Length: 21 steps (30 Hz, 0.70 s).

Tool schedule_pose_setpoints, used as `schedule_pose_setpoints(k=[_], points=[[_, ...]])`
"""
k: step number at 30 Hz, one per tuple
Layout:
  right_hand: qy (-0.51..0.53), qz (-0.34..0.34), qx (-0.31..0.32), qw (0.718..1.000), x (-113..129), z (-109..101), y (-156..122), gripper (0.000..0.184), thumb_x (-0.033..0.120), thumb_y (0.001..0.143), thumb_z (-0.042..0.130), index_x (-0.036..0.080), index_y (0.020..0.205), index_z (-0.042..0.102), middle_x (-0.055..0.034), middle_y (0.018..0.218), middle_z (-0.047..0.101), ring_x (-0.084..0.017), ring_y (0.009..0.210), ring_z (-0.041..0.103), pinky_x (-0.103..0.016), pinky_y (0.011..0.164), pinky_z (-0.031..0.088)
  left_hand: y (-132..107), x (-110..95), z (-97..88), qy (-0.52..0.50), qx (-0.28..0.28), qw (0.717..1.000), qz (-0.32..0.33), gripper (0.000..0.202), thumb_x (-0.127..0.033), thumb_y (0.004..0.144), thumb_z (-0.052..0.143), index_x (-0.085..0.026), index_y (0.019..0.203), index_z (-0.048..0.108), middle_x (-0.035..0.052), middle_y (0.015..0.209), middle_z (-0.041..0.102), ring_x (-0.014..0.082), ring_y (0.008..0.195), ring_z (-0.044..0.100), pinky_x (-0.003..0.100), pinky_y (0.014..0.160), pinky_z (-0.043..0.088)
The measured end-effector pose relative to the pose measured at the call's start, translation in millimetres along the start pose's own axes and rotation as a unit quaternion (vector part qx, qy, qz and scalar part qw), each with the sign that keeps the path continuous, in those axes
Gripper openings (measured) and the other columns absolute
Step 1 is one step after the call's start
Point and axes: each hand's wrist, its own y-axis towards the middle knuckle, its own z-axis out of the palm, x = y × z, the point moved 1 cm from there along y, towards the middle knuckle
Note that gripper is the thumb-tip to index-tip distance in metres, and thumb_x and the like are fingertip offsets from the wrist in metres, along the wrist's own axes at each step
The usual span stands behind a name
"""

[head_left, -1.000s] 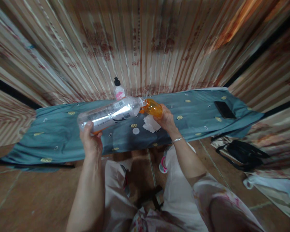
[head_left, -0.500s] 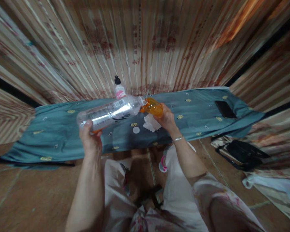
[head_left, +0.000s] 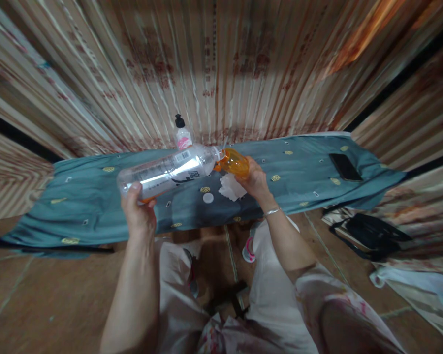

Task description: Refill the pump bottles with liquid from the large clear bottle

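Observation:
My left hand [head_left: 138, 211] is closed round the base of a large clear plastic bottle [head_left: 162, 174], which is tilted with its mouth to the right. A little orange liquid shows low in it, near my thumb. My right hand [head_left: 256, 182] grips a small orange bottle [head_left: 236, 163], whose open end meets the clear bottle's mouth. Whether liquid passes between them I cannot tell. Below the small bottle, a crumpled white tissue [head_left: 232, 188] lies on the cloth, with a white round cap [head_left: 207, 198] to its left.
A pump bottle [head_left: 183, 137] with a black top stands behind the clear bottle. The narrow table wears a teal patterned cloth [head_left: 96, 196]. At its right end lies a black phone [head_left: 345, 167]. A dark bag [head_left: 372, 233] sits lower right; a striped curtain [head_left: 221, 64] hangs behind.
Almost nothing differs. Both hands hold the two bottles mouth to mouth in the same place; the view has shifted very slightly.

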Motion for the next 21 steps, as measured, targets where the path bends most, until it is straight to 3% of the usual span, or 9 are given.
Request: schedule_pose_setpoints(k=[21], points=[[-0.011, 0.004, -0.003, 1.0, -2.2, 1.5, 0.3, 0.066, 0.025, 0.076, 0.073, 0.012, 0.134, 0.046, -0.0191, 0.127, 0.067, -0.032, 0.118, 0.065, -0.048, 0.103, 0.053, -1.1, 1.0, -0.7, 0.011, 0.009, 1.0, 0.003, 0.032, -0.042, 0.053, 0.074, -0.022, 0.075, 0.062, 0.0031, 0.088, 0.062, 0.0133, 0.069, 0.05, 0.022, 0.045, 0.015]])
